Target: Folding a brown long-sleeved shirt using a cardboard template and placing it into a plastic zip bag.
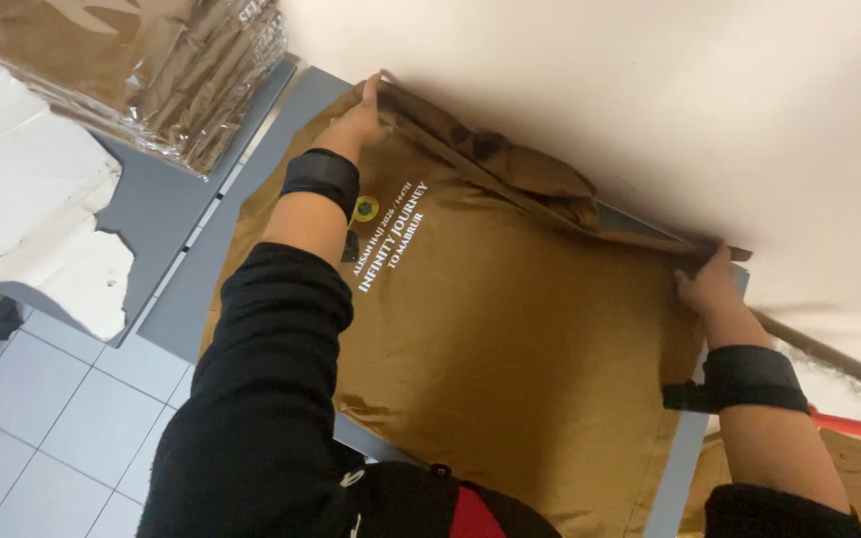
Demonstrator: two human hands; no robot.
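A brown shirt (pixel 510 339) is spread flat on the grey bench (pixel 166 214). Its far edge is pinched at both corners by the left hand (pixel 359 122) and right hand (pixel 712 284), fingers closed on the cloth.

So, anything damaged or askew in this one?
Yes. The white sheet at left has a torn, ragged lower edge. The brown shirt's far edge is bunched against the wall between the left hand and right hand.

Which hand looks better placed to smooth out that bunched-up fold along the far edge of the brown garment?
Probably the left hand: it grips the far corner of the brown garment right where the bunched fold begins. The right hand pinches the other corner, past the fold's flat end.
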